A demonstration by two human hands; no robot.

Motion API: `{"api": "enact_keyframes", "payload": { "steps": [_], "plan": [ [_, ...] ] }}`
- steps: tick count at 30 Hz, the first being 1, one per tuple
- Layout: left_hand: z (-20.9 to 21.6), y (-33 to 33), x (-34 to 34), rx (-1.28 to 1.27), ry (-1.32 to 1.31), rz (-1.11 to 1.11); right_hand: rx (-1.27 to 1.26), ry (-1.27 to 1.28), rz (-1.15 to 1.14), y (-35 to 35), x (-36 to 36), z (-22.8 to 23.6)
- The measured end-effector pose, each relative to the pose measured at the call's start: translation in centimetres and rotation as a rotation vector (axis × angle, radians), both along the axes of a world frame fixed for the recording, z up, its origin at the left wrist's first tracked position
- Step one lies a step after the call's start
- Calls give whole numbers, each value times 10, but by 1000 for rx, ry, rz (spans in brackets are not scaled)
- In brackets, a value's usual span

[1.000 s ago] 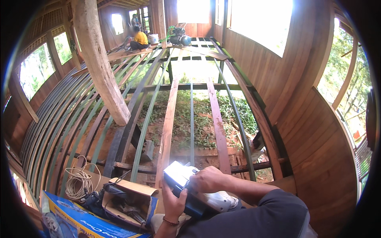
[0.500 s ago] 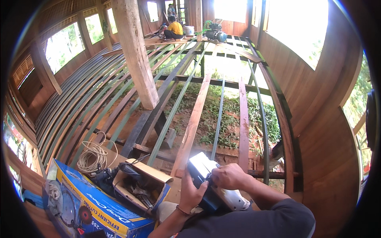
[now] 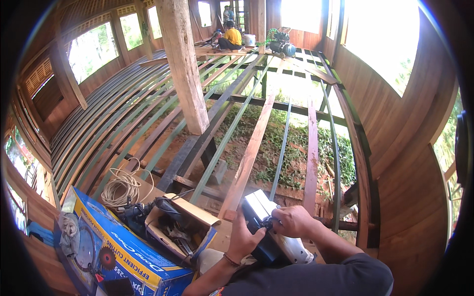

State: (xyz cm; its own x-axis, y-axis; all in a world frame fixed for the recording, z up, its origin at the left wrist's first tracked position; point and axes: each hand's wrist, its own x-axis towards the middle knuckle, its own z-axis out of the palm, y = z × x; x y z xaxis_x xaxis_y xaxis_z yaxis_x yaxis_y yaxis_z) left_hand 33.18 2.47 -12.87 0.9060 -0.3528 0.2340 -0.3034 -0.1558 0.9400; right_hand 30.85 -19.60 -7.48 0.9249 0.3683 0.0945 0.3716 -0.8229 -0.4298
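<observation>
An electric planer [image 3: 258,202], by its look, rests upturned in front of my body, its flat metal sole bright with glare. Its body is dark blue, with a pale rounded part [image 3: 295,250] towards me. My left hand [image 3: 242,240] grips its left side, thumb across the edge. On the right, my right hand [image 3: 295,221] is closed, with fingertips pinched against a small dark part near the middle of the sole. Whether those fingers hold a separate small tool is hidden.
Left of me stand a blue and yellow box [image 3: 129,264], an open carton [image 3: 210,232] with tools and a coiled pale cable [image 3: 121,191]. Open joists [image 3: 251,158] span gaps above soil and plants. A wooden post [image 3: 183,64] rises ahead. Far off are a person in yellow [image 3: 230,37] and a compressor [image 3: 283,46].
My view has turned slightly left, so the scene sits further right. Both hands stay on the planer; the right hand's fingers have shifted a little at the sole.
</observation>
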Motion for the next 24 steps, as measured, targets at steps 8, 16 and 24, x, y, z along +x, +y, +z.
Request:
{"api": "enact_keyframes", "payload": {
  "steps": [8, 16, 24],
  "plan": [
    [-4, 0, -1, 26, 15, 21, 14, -24, -17, 4, 0, 5],
    [-1, 0, -3, 9, -13, 21, -40, 27, -23, 4, 0, 6],
    [-8, 1, -1, 53, -20, -5, 6, -7, -8, 2, 0, -1]
  ]
}}
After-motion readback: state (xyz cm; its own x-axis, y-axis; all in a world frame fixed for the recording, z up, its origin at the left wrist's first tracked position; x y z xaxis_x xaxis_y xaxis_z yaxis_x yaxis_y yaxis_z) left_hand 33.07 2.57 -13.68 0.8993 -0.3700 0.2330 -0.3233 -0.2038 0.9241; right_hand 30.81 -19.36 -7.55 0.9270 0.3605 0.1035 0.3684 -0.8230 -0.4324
